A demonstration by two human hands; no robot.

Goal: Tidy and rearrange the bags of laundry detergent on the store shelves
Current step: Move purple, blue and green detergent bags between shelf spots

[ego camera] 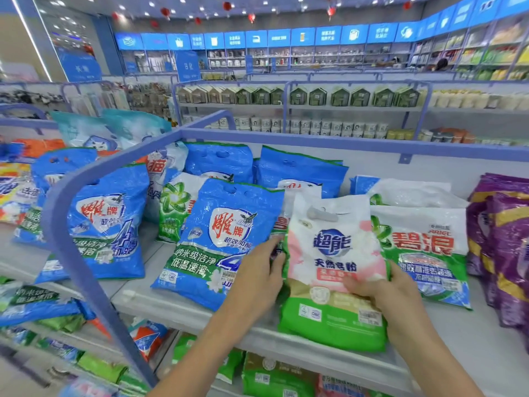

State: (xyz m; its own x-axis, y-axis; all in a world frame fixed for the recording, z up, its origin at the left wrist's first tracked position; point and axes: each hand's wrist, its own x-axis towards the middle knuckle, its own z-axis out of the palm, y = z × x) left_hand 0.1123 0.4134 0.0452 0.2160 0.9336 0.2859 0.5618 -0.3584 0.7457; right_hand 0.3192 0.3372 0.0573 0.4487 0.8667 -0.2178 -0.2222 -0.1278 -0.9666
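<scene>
Top shelf [183,310], front row. The white-and-pink bag [332,253] stands between the blue bag [220,242] on its left and the white-and-green bag [423,253] on its right, overlapping the edges of both. Its green base sits at the shelf lip and its top leans back.

Left hand [257,276] wraps the bag's left edge, fingertips tucking behind it. Right hand [383,296] clasps the lower right corner, fingers bent across the printed front. We read this two-sided hold as steering: the pouch is soft and would slump or twist under a one-handed grip.

The neighbours lie tilted back, label up, so each brand faces the aisle. We judge this bag is being squared into the same slot pattern — it looks slightly crooked for now.

Materials: glossy plastic film, wrinkled and glinting under the ceiling lights. The pillow-shaped fill bulges low, probably loose powder that shifts. There are punched handle holes near the top, with a grey clip [322,214] fixed there. The purple bags [506,253] at far right are stacked tighter. The blue rail [83,213] divides the bays — smooth painted metal, by the look.
</scene>
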